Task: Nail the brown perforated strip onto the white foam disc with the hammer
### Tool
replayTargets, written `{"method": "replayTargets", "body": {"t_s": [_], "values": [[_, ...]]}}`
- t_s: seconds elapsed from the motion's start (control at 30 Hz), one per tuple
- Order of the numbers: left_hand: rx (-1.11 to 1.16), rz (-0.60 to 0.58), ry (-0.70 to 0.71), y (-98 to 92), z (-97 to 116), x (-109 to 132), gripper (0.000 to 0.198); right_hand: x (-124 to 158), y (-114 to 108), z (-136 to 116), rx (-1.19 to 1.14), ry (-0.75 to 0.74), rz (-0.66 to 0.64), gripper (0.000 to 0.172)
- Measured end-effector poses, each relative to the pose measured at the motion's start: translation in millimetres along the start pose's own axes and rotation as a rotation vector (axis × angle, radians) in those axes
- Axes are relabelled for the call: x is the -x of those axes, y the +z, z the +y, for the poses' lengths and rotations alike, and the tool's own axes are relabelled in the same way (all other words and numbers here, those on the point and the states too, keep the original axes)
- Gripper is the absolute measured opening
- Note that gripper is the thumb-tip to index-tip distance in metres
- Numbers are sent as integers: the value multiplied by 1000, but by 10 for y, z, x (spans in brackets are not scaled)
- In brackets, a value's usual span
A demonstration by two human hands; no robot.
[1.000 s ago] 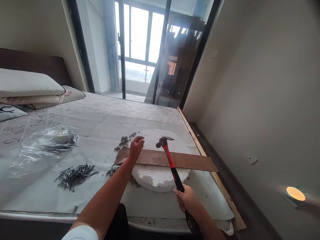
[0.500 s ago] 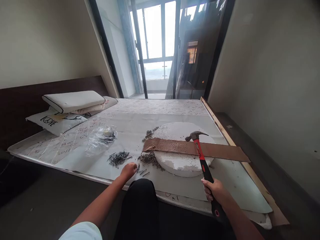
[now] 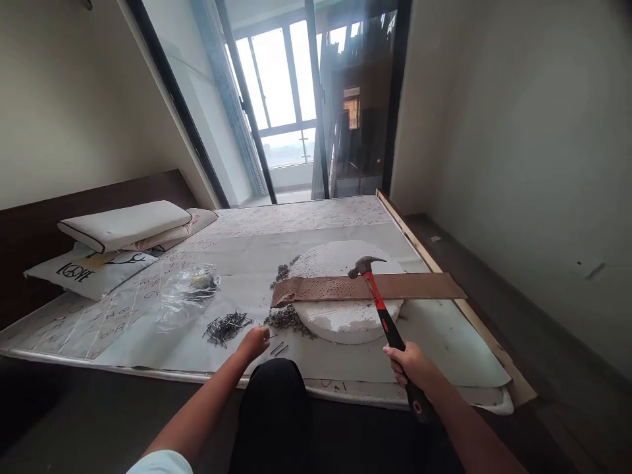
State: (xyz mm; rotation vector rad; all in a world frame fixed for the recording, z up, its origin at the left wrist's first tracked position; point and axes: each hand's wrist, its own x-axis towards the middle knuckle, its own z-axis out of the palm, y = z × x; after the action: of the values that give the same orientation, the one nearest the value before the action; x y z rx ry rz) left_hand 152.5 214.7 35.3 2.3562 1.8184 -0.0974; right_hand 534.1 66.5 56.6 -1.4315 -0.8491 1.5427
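In my right hand (image 3: 412,363) is a claw hammer (image 3: 379,304) with a red and black handle, gripped low. The hammer's head is raised over a brown wooden board (image 3: 419,286) whose left half is dotted with small holes or nail heads. That board lies across a round white foam block (image 3: 340,324). My left hand (image 3: 254,343) is closed in a pinch just above the sheet, with a thin nail (image 3: 272,337) showing at the fingertips. Close by on the right lie loose nails (image 3: 279,349). A heap of nails (image 3: 227,327) sits to the left of that hand.
Grey crumbs (image 3: 286,319) are scattered along the foam block's left edge. A clear plastic bag (image 3: 185,296) lies on the pale sheet (image 3: 237,263) covering the mattress. Pillows (image 3: 123,225) are stacked at the left, and a wooden rail (image 3: 412,237) borders the right side.
My left hand has closed on a nail from the few loose ones beside it. The hammer remains raised in my right hand. The view has tilted and shifted right.
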Motion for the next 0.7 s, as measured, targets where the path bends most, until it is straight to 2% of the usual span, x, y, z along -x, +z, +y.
{"method": "replayTargets", "body": {"t_s": [0.1,0.17,0.23,0.33,0.43,0.53,0.7], "values": [[92,174,18,-215,55,-121,17,12,-3,-57,-32,6,8,25],[232,254,11,-394,177,-234,21,19,-1,-103,-44,11,20,23],[404,275,19,-560,381,-372,26,21,3,-148,-47,14,32,20],[626,235,76,-719,795,-616,31,10,11,-201,-43,23,45,18],[761,206,111,-763,1226,-872,34,-2,19,-238,-34,36,46,17],[764,186,113,-733,1571,-1105,35,-9,20,-261,-37,43,41,17],[655,219,110,-594,1873,-1444,32,-52,8,-246,-55,35,21,17]]}}
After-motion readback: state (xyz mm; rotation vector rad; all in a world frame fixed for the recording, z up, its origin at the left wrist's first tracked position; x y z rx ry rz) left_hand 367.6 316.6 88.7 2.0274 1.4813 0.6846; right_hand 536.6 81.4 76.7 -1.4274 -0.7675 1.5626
